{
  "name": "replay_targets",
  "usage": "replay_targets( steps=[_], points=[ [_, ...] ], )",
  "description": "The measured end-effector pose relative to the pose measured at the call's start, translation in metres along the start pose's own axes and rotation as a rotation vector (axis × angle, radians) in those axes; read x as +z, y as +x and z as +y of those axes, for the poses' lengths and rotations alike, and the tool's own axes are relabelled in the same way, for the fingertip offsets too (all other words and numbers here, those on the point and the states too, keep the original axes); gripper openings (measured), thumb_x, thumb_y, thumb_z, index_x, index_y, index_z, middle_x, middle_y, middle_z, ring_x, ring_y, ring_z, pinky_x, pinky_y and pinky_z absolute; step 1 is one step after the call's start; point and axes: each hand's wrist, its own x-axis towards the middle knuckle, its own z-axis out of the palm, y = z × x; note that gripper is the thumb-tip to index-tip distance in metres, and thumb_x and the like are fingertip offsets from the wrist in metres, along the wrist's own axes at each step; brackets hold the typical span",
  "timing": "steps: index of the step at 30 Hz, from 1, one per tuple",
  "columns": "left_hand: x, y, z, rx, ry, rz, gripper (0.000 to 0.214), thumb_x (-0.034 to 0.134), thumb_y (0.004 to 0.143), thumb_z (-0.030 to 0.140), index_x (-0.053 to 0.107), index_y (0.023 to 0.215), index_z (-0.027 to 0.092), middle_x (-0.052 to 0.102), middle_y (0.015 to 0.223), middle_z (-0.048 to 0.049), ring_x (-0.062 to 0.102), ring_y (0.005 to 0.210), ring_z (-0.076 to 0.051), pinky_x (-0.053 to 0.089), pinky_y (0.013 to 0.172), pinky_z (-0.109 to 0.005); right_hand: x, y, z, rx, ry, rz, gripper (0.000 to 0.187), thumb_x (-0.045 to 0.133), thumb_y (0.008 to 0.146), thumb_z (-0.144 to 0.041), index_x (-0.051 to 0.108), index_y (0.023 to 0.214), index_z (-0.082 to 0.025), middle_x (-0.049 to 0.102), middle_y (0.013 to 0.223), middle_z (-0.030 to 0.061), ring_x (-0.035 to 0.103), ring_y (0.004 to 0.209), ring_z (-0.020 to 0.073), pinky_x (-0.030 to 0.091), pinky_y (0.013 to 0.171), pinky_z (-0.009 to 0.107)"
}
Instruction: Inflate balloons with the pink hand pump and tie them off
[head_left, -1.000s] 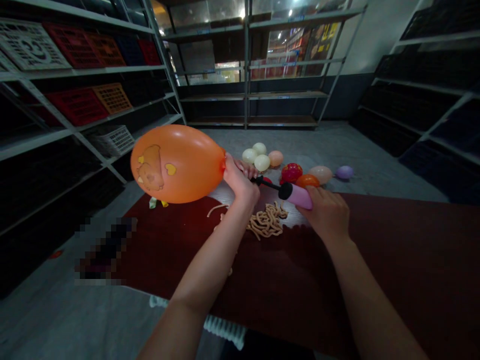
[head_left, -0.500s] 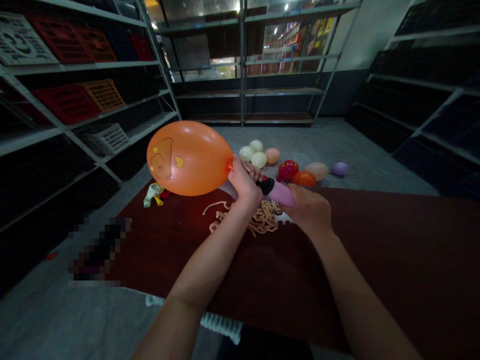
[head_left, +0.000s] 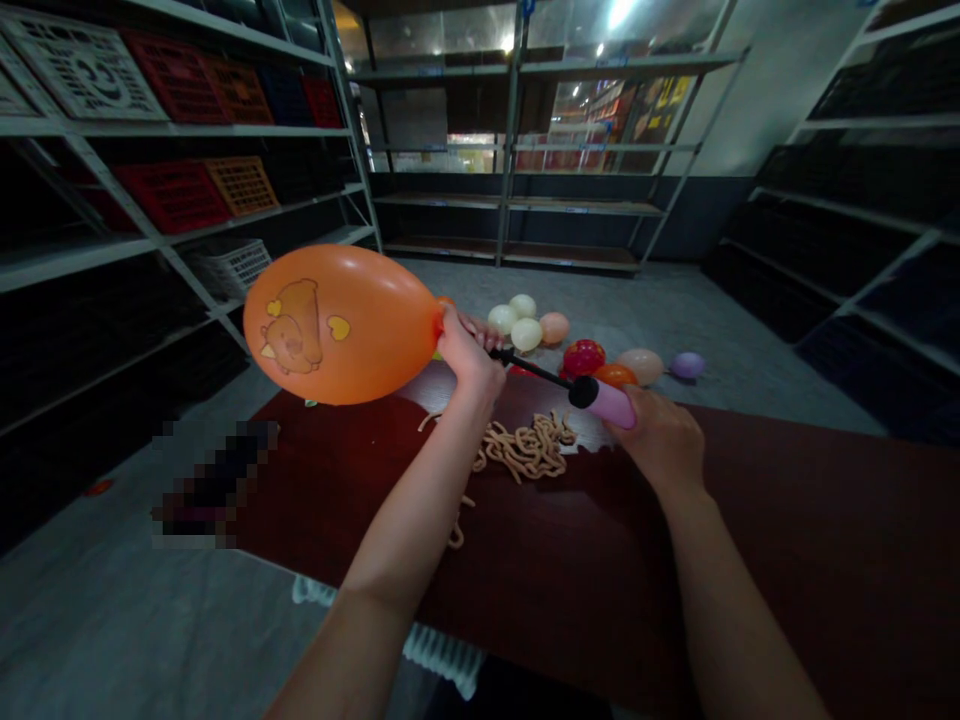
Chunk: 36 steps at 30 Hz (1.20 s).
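Note:
An inflated orange balloon point(head_left: 337, 325) with a printed bear and yellow hearts extends left from my left hand point(head_left: 471, 350), whose fingers are closed around its neck. The balloon pump point(head_left: 611, 403) has a pink barrel, held in my right hand point(head_left: 667, 440). A thin black rod joins the barrel to the pump's front end, which is mostly hidden in my left hand. Under my arms, a tangle of tan cord-like strands point(head_left: 529, 447) lies on the dark red-brown table point(head_left: 787, 520).
Beyond the table, white balloons point(head_left: 526, 334), a red balloon point(head_left: 583, 357) and a purple balloon point(head_left: 688, 366) lie on the grey floor. Metal shelving point(head_left: 585, 207) surrounds the area, with plastic crates point(head_left: 172, 193) at left. A pixelated patch covers the table's left corner.
My right hand has moved right, pulling the pink barrel away and exposing the black rod. My left hand and the orange balloon have shifted left in view. The camera view has moved too.

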Motion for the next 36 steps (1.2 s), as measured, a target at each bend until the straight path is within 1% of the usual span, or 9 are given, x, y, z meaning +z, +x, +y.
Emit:
replay_targets(
  steps=[5, 9, 14, 17, 20, 23, 26, 30, 36],
  points=[
    [0.001, 0.007, 0.013, 0.045, -0.014, 0.034, 0.046, 0.051, 0.098, 0.032, 0.028, 0.06, 0.022, 0.022, 0.044, 0.0086, 0.023, 0.034, -0.006, 0.021, 0.038, -0.024, -0.001, 0.0, -0.002, 0.008, 0.025, -0.028, 0.031, 0.057, 0.091, -0.038, 0.064, 0.115, -0.019, 0.071, 0.092, 0.012, 0.061, 0.08, 0.0255, 0.036, 0.069, 0.035],
    [0.004, 0.001, 0.009, 0.061, 0.011, 0.016, 0.048, 0.053, 0.098, 0.039, 0.029, 0.06, 0.022, 0.022, 0.044, 0.0088, 0.024, 0.035, -0.006, 0.021, 0.038, -0.023, -0.006, 0.002, -0.008, 0.057, 0.101, -0.075, 0.03, 0.06, 0.087, -0.037, 0.064, 0.112, -0.021, 0.071, 0.093, 0.0126, 0.061, 0.08, 0.0274, 0.035, 0.068, 0.035],
    [0.004, -0.012, -0.01, 0.024, 0.034, -0.035, 0.054, 0.056, 0.096, 0.052, 0.03, 0.059, 0.022, 0.023, 0.044, 0.0089, 0.025, 0.034, -0.005, 0.023, 0.038, -0.022, -0.019, 0.006, -0.016, 0.061, 0.095, -0.126, 0.029, 0.06, 0.086, -0.039, 0.066, 0.106, -0.019, 0.072, 0.092, 0.0122, 0.062, 0.077, 0.0256, 0.035, 0.067, 0.034],
    [0.003, -0.025, -0.028, -0.014, 0.052, -0.045, 0.054, 0.055, 0.097, 0.053, 0.031, 0.059, 0.022, 0.024, 0.044, 0.0087, 0.026, 0.034, -0.006, 0.024, 0.038, -0.022, -0.026, 0.009, -0.031, 0.032, 0.078, -0.143, 0.033, 0.06, 0.087, -0.042, 0.066, 0.108, -0.018, 0.073, 0.092, 0.0111, 0.063, 0.075, 0.0234, 0.034, 0.065, 0.033],
    [0.002, -0.038, -0.044, -0.074, 0.1, -0.051, 0.054, 0.055, 0.097, 0.053, 0.031, 0.059, 0.022, 0.023, 0.044, 0.0088, 0.025, 0.034, -0.006, 0.023, 0.038, -0.022, -0.029, 0.01, -0.045, 0.048, 0.054, -0.161, 0.039, 0.061, 0.086, -0.048, 0.066, 0.112, -0.019, 0.074, 0.09, 0.0083, 0.063, 0.069, 0.0217, 0.032, 0.061, 0.032],
    [0.0, -0.044, -0.051, -0.108, 0.128, -0.059, 0.054, 0.054, 0.097, 0.052, 0.031, 0.059, 0.022, 0.023, 0.043, 0.0089, 0.024, 0.034, -0.006, 0.022, 0.037, -0.022, -0.03, 0.01, -0.052, 0.058, 0.021, -0.157, 0.041, 0.062, 0.085, -0.05, 0.066, 0.113, -0.02, 0.075, 0.089, 0.0068, 0.063, 0.067, 0.0208, 0.031, 0.058, 0.031],
    [-0.002, -0.042, -0.051, -0.113, 0.124, -0.058, 0.053, 0.053, 0.098, 0.05, 0.031, 0.059, 0.022, 0.024, 0.043, 0.0087, 0.024, 0.033, -0.006, 0.022, 0.037, -0.022, -0.032, 0.011, -0.052, 0.04, 0.006, -0.136, 0.038, 0.062, 0.086, -0.049, 0.067, 0.11, -0.02, 0.075, 0.086, 0.0069, 0.064, 0.067, 0.0202, 0.033, 0.058, 0.031],
    [-0.004, -0.034, -0.048, -0.1, 0.113, -0.059, 0.052, 0.051, 0.1, 0.045, 0.029, 0.059, 0.022, 0.024, 0.042, 0.0085, 0.024, 0.033, -0.006, 0.022, 0.037, -0.023, -0.03, 0.012, -0.053, 0.058, 0.047, -0.113, 0.035, 0.062, 0.086, -0.048, 0.067, 0.106, -0.02, 0.075, 0.087, 0.0071, 0.065, 0.069, 0.0201, 0.036, 0.06, 0.031],
    [-0.007, -0.025, -0.047, -0.088, 0.13, -0.025, 0.051, 0.053, 0.099, 0.045, 0.03, 0.059, 0.022, 0.023, 0.042, 0.009, 0.025, 0.033, -0.006, 0.022, 0.037, -0.023, -0.015, 0.008, -0.051, 0.078, 0.13, -0.141, 0.037, 0.059, 0.091, -0.047, 0.065, 0.116, -0.021, 0.075, 0.094, 0.0077, 0.066, 0.076, 0.0212, 0.038, 0.064, 0.031]
  ],
)
